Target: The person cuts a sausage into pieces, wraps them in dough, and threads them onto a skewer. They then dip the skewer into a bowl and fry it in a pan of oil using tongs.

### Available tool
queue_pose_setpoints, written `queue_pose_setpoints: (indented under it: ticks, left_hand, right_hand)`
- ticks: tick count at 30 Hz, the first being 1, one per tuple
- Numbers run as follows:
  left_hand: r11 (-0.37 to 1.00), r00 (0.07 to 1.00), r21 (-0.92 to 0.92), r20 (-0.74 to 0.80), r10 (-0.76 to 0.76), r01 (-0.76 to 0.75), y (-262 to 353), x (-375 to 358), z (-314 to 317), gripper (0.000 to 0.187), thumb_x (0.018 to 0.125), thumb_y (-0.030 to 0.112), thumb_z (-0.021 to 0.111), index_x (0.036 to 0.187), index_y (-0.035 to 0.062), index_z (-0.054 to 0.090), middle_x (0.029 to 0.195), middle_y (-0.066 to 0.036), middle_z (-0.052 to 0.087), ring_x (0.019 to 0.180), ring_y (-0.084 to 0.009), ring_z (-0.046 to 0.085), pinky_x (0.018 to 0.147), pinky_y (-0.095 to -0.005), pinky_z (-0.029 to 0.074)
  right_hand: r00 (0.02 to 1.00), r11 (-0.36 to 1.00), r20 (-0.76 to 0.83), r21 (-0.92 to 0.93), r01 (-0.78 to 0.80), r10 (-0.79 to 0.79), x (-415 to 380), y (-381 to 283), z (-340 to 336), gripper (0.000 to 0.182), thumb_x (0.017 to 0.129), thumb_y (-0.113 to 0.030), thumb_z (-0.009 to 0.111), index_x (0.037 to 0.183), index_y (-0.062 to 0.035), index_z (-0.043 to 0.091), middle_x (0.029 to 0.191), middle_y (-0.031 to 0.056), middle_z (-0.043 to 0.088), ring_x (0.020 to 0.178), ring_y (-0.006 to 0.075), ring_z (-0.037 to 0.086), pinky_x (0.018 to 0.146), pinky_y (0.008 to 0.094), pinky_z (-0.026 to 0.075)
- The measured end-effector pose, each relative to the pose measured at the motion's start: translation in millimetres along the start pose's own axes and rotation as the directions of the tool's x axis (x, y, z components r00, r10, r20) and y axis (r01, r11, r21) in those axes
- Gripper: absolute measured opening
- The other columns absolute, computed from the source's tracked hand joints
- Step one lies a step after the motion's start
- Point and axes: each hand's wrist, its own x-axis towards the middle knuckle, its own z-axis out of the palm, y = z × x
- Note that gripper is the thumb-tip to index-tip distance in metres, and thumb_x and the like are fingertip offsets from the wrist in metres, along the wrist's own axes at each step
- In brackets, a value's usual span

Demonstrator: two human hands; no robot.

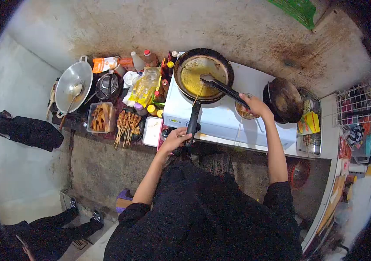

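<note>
A dark frying pan (228,69) sits on the white stove (220,115), with yellowish oil across its base. My left hand (176,140) is closed round the end of the pan's black handle (193,119). In my right hand (257,105) are black tongs (224,88), their tips down in the pan. A thin skewer (200,92) pokes over the pan's near rim; what is on its far end is hidden by the tongs. Under my right wrist stands a small bowl (250,115) with a skewer leaning out of it.
A dark wok (283,101) stands on the stove's right. To the left are skewered meat (128,124), a plastic box of brown pieces (101,117), a white tray (152,131), several bottles and a large metal wok (73,89). Another person's legs (63,230) show at lower left.
</note>
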Motion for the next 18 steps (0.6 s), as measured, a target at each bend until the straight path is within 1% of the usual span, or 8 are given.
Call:
queue_pose_setpoints:
  ticks: [1,5,7,11,13,14,16,18]
  left_hand:
    - [1.0,1.0,-0.018,0.009,-0.004,0.004,-0.2,-0.1,-0.1,0.048,0.078,0.03,0.063,0.115,0.0036,0.048,0.086,0.002,0.061,0.072,-0.0044,0.053,0.058,-0.0185,0.039]
    - [1.0,1.0,-0.025,0.011,0.003,-0.003,1.4,-1.8,1.2,0.048,0.079,0.03,0.063,0.116,0.0032,0.048,0.087,0.003,0.061,0.073,-0.0043,0.053,0.058,-0.019,0.039]
    - [1.0,1.0,-0.006,-0.01,-0.001,0.0,2.2,-2.1,2.0,0.048,0.079,0.03,0.063,0.116,0.0028,0.047,0.088,0.003,0.061,0.074,-0.0045,0.054,0.059,-0.0191,0.039]
    - [1.0,1.0,-0.018,0.002,-0.001,0.001,0.4,0.1,0.8,0.046,0.08,0.028,0.062,0.116,0.0025,0.047,0.09,0.002,0.061,0.075,-0.0047,0.054,0.059,-0.0194,0.04]
    - [1.0,1.0,-0.014,0.003,-0.008,0.008,0.6,-0.3,1.0,0.046,0.08,0.026,0.062,0.116,0.0023,0.047,0.092,0.002,0.061,0.075,-0.0051,0.054,0.06,-0.0197,0.04]
    - [1.0,1.0,-0.013,0.005,-0.008,0.008,-2.0,0.9,0.4,0.046,0.08,0.026,0.062,0.116,0.0023,0.047,0.092,0.002,0.061,0.075,-0.0051,0.054,0.06,-0.0197,0.04]
    - [0.998,0.999,-0.057,0.034,-0.002,0.004,-5.6,3.4,-1.3,0.046,0.08,0.026,0.062,0.116,0.0024,0.047,0.093,0.001,0.061,0.075,-0.0057,0.055,0.06,-0.0198,0.041]
    - [0.998,1.0,-0.063,0.029,0.002,0.0,-4.5,1.9,-0.7,0.045,0.08,0.026,0.062,0.116,0.0025,0.047,0.093,0.0,0.061,0.075,-0.0059,0.055,0.06,-0.0199,0.041]
  right_hand:
    - [0.976,0.978,-0.065,-0.025,0.207,-0.208,-1.3,3.3,1.0,0.063,0.08,-0.063,0.036,0.064,-0.0046,0.053,0.046,0.0022,0.044,0.035,0.0133,0.04,0.034,0.0274,0.033]
    - [0.973,0.977,-0.088,-0.007,0.214,-0.214,-0.2,5.9,3.8,0.063,0.08,-0.064,0.037,0.064,-0.0048,0.053,0.046,0.0023,0.044,0.036,0.013,0.041,0.034,0.0273,0.033]
    - [0.971,0.98,-0.135,-0.018,0.197,-0.198,1.4,10.1,8.3,0.062,0.08,-0.063,0.037,0.065,-0.0047,0.053,0.046,0.0018,0.044,0.036,0.0128,0.042,0.034,0.027,0.033]
    - [0.972,0.977,-0.106,0.01,0.212,-0.209,-0.2,6.7,3.8,0.065,0.079,-0.065,0.036,0.063,-0.0043,0.053,0.046,0.0023,0.044,0.037,0.0137,0.043,0.035,0.0277,0.034]
    - [0.999,1.0,-0.047,0.017,-0.022,0.023,-2.3,-0.9,2.2,0.068,0.078,-0.067,0.035,0.06,-0.0039,0.054,0.046,0.003,0.044,0.037,0.0151,0.043,0.036,0.029,0.034]
    - [0.999,1.0,-0.048,0.018,-0.024,0.024,-1.7,-1.1,1.8,0.068,0.078,-0.067,0.035,0.06,-0.0039,0.054,0.046,0.003,0.044,0.037,0.0151,0.043,0.036,0.029,0.034]
    - [0.991,0.987,-0.012,-0.078,-0.137,0.137,0.8,-2.1,0.8,0.063,0.085,-0.057,0.033,0.065,-0.0023,0.059,0.055,0.0139,0.053,0.06,0.0291,0.054,0.064,0.0374,0.042]
    - [0.992,0.99,-0.013,-0.059,-0.129,0.128,0.0,-3.5,0.3,0.062,0.085,-0.056,0.034,0.066,-0.0024,0.059,0.054,0.0136,0.053,0.06,0.0289,0.054,0.065,0.0369,0.042]
